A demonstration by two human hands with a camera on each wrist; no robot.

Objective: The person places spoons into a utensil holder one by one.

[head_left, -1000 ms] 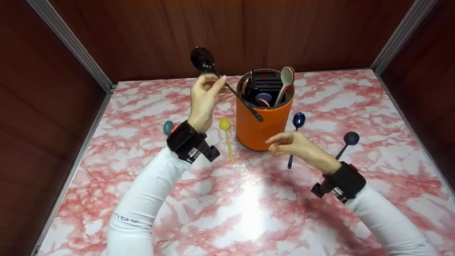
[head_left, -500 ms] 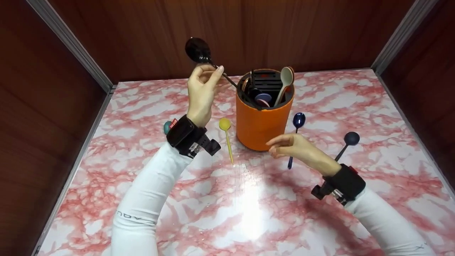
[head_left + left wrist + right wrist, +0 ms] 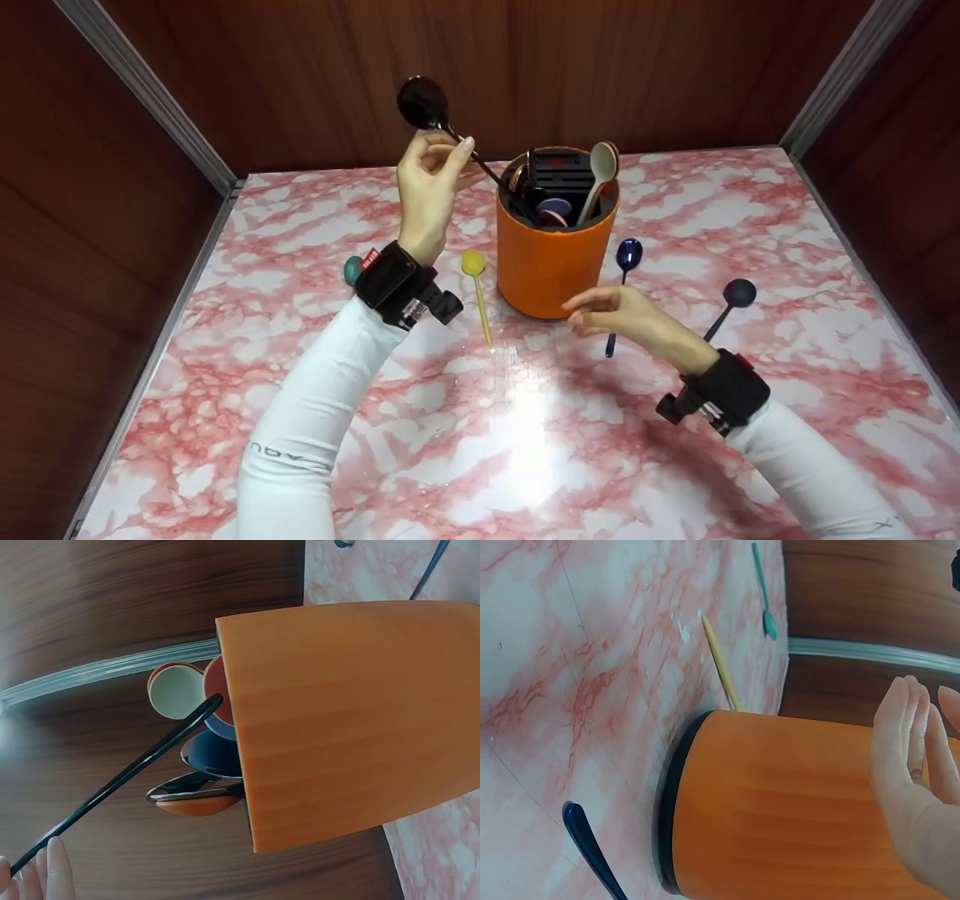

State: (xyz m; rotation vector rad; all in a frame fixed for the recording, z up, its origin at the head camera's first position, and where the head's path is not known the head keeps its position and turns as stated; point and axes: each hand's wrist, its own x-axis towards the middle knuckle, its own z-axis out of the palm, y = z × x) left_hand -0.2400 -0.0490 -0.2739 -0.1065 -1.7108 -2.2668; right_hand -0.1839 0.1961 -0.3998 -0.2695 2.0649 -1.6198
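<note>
In the head view my left hand (image 3: 429, 184) pinches a glossy black spoon (image 3: 422, 103) by its handle, bowl up and tilted left. The handle's lower end overlaps the opening of the orange utensil holder (image 3: 555, 274). In the left wrist view, that black handle (image 3: 127, 776) slants just outside the rim, in front of the spoons inside. My right hand (image 3: 626, 319) holds nothing; its fingers are loosely bent beside the holder's lower front, over the dark blue spoon (image 3: 628, 256). A pale spoon (image 3: 602, 162) stands in the holder's slotted black insert (image 3: 562, 176) among several others.
A yellow spoon (image 3: 474, 264) lies left of the holder, and a teal spoon (image 3: 352, 270) is partly hidden by the left wrist strap. A dark spoon (image 3: 739, 293) lies at right. Wooden panels (image 3: 465, 75) enclose the marbled table (image 3: 420, 450) at back and sides.
My left hand has risen slightly with the black spoon; its handle end has gone from in front of the holder's outer wall to overlapping the opening. The right hand has hardly moved.
</note>
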